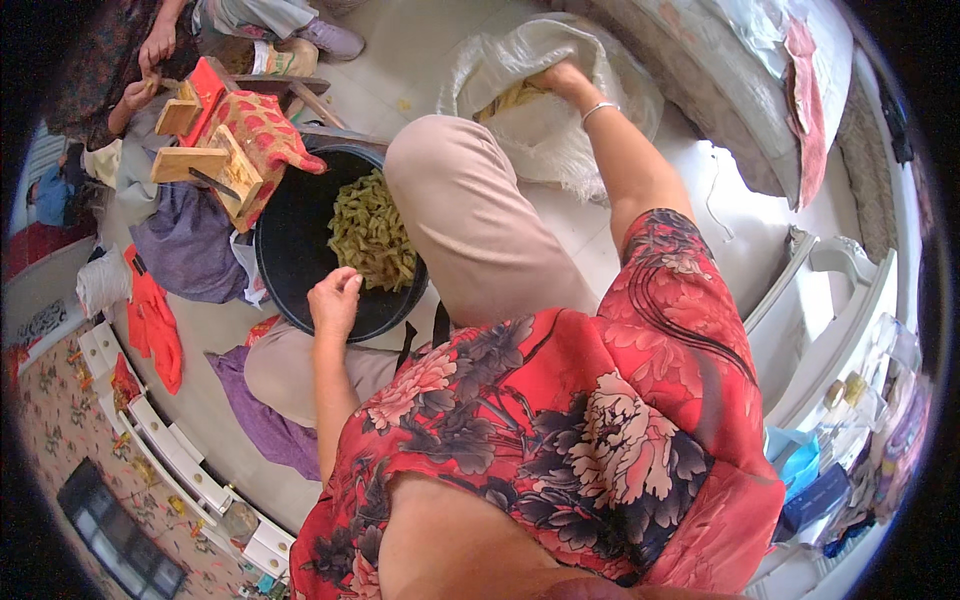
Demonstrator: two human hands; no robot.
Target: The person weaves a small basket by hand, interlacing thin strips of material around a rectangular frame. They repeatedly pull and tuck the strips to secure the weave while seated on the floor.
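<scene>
A large black bucket stands on the floor beside my knee, partly filled with small yellow-green pieces that look like pods or husks. My left hand is at the bucket's near rim, its fingers curled together in a pinch; what they hold, if anything, is too small to tell. My right arm stretches far forward into a white translucent woven sack. Inside the sack's mouth, my right hand rests by some yellowish-brown pieces, its fingers mostly hidden by the plastic.
Left of the bucket is a wooden stand with a red patterned cloth. Another person's hands work at the far left. A red garment lies on the floor. White furniture borders the right, below a draped bed or sofa.
</scene>
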